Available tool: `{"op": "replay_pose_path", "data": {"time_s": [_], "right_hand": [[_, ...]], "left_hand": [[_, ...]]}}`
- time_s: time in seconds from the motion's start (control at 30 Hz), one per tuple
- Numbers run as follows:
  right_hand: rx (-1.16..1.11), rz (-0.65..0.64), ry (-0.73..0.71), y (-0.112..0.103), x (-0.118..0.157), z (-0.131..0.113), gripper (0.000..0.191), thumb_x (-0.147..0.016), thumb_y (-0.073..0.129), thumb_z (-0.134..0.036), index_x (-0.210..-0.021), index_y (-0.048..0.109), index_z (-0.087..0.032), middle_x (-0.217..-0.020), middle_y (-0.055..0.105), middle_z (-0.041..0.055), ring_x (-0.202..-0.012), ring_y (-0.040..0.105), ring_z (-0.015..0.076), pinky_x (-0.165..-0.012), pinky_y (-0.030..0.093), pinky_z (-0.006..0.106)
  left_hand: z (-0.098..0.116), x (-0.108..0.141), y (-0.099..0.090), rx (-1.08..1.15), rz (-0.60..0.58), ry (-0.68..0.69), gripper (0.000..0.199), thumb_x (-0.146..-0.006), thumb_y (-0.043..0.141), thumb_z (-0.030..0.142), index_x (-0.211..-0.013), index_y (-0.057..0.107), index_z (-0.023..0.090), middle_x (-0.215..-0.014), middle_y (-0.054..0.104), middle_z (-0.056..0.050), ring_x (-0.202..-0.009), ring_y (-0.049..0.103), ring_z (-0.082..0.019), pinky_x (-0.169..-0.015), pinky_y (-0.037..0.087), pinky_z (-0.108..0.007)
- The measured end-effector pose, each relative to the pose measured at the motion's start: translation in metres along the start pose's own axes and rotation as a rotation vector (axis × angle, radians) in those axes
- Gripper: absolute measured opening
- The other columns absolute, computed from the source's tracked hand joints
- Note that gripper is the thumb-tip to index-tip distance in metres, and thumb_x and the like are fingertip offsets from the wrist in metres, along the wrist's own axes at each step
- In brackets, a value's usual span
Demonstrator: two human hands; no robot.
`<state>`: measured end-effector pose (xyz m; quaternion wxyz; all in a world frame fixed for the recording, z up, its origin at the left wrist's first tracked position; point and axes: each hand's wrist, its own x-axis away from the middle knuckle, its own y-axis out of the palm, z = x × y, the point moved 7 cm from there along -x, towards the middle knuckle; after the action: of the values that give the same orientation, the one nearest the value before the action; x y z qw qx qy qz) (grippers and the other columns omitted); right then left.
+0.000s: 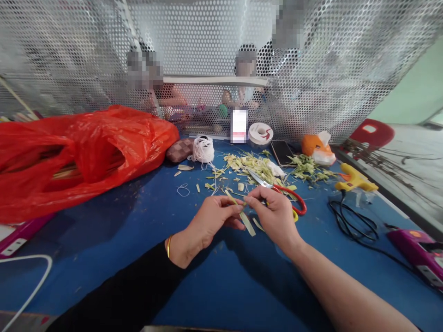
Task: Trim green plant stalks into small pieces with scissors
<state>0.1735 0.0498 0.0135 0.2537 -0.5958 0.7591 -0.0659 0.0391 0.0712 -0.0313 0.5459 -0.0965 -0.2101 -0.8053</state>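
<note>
Between thumb and fingers, my left hand (215,216) pinches a pale green leaf strip (248,224), whose wider end hangs down toward the table. My right hand (275,216) is closed at the upper part of the same strip, its fingertips nearly touching the left thumb. Whether it grips the strip or a thin stem there is too small to tell. Red-handled scissors (298,198) lie open just beyond the right hand, partly hidden by it. Behind them spreads a pile of yellow-green leaf scraps (247,163).
A red plastic bag (83,157) covers the left of the blue table (131,235). White string (202,150), a ribbon spool (260,133) and a phone (282,152) stand or lie at the back. A yellow glue gun (356,179) and purple power strip (415,253) are right. People sit beyond the perforated screen.
</note>
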Motion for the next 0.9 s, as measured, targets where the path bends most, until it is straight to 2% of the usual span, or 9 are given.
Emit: {"op": "replay_pose_path", "data": {"time_s": [0.2, 0.33, 0.4, 0.47, 0.53, 0.63, 0.7, 0.8, 0.9], "right_hand": [[0.015, 0.041, -0.001, 0.001, 0.0, 0.003, 0.018, -0.08, 0.058, -0.023, -0.062, 0.057, -0.019, -0.057, 0.054, -0.0034, -0.056, 0.047, 0.0126, -0.056, 0.037, 0.025], [-0.051, 0.042, -0.016, -0.004, -0.006, 0.004, 0.018, -0.083, 0.057, -0.028, -0.069, 0.061, -0.019, -0.064, 0.059, -0.0012, -0.062, 0.053, 0.0145, -0.062, 0.041, 0.027], [-0.157, 0.081, 0.065, -0.008, -0.008, 0.01, 0.017, -0.085, 0.056, -0.033, -0.079, 0.065, -0.019, -0.07, 0.063, 0.0003, -0.066, 0.056, 0.0159, -0.065, 0.044, 0.029], [-0.307, 0.108, 0.204, -0.007, -0.007, 0.02, 0.019, -0.081, 0.06, -0.037, -0.082, 0.065, -0.019, -0.071, 0.065, 0.0007, -0.065, 0.058, 0.0163, -0.066, 0.046, 0.03], [-0.432, 0.03, 0.344, 0.004, -0.003, 0.026, 0.022, -0.073, 0.067, -0.04, -0.074, 0.066, -0.018, -0.067, 0.064, 0.0008, -0.06, 0.058, 0.0159, -0.064, 0.047, 0.03], [-0.554, -0.257, 0.451, 0.032, 0.01, 0.019, 0.026, -0.065, 0.076, -0.041, -0.07, 0.071, -0.016, -0.068, 0.068, 0.0036, -0.063, 0.062, 0.017, -0.068, 0.049, 0.031], [-0.608, -0.354, 0.454, 0.043, 0.018, 0.012, 0.028, -0.065, 0.077, -0.042, -0.074, 0.074, -0.016, -0.072, 0.071, 0.0049, -0.069, 0.064, 0.0177, -0.074, 0.049, 0.032], [-0.646, -0.356, 0.438, 0.051, 0.024, 0.007, 0.027, -0.067, 0.078, -0.042, -0.073, 0.076, -0.016, -0.072, 0.071, 0.0045, -0.072, 0.063, 0.0171, -0.078, 0.049, 0.032], [-0.674, -0.325, 0.45, 0.056, 0.026, 0.011, 0.023, -0.068, 0.077, -0.039, -0.07, 0.075, -0.016, -0.067, 0.068, 0.0029, -0.068, 0.06, 0.0155, -0.075, 0.047, 0.031]], "left_hand": [[-0.005, 0.001, 0.003, -0.06, -0.053, -0.058, 0.007, -0.074, 0.072, 0.016, -0.075, 0.067, 0.011, -0.057, 0.067, -0.003, -0.045, 0.065, -0.014, -0.053, 0.053, -0.023], [0.001, 0.0, -0.001, 0.082, -0.025, 0.017, 0.015, -0.075, 0.072, 0.02, -0.087, 0.07, 0.012, -0.065, 0.072, -0.004, -0.056, 0.07, -0.016, -0.062, 0.054, -0.024], [0.009, 0.0, -0.004, 0.189, 0.0, 0.083, 0.02, -0.076, 0.069, 0.02, -0.095, 0.07, 0.013, -0.073, 0.074, -0.006, -0.067, 0.072, -0.017, -0.071, 0.055, -0.027], [0.016, 0.0, -0.008, 0.268, 0.036, 0.152, 0.022, -0.075, 0.068, 0.018, -0.096, 0.07, 0.013, -0.078, 0.075, -0.006, -0.076, 0.072, -0.017, -0.078, 0.053, -0.028], [0.023, 0.0, -0.011, 0.301, 0.066, 0.223, 0.022, -0.072, 0.07, 0.016, -0.094, 0.071, 0.014, -0.08, 0.075, -0.005, -0.079, 0.07, -0.015, -0.081, 0.051, -0.025], [0.025, 0.001, -0.01, 0.291, 0.062, 0.277, 0.021, -0.071, 0.071, 0.017, -0.092, 0.072, 0.015, -0.081, 0.074, -0.003, -0.075, 0.067, -0.012, -0.075, 0.05, -0.021], [0.02, 0.0, -0.006, 0.281, 0.033, 0.261, 0.025, -0.072, 0.07, 0.019, -0.097, 0.07, 0.016, -0.08, 0.074, -0.003, -0.069, 0.066, -0.012, -0.065, 0.049, -0.02], [0.01, 0.001, 0.002, 0.288, -0.016, 0.22, 0.031, -0.073, 0.07, 0.021, -0.104, 0.067, 0.017, -0.077, 0.073, -0.003, -0.062, 0.064, -0.012, -0.053, 0.046, -0.019], [0.003, 0.001, 0.005, 0.295, -0.022, 0.188, 0.031, -0.073, 0.07, 0.022, -0.103, 0.067, 0.017, -0.069, 0.07, 0.0, -0.05, 0.056, -0.008, -0.043, 0.038, -0.017]]}}
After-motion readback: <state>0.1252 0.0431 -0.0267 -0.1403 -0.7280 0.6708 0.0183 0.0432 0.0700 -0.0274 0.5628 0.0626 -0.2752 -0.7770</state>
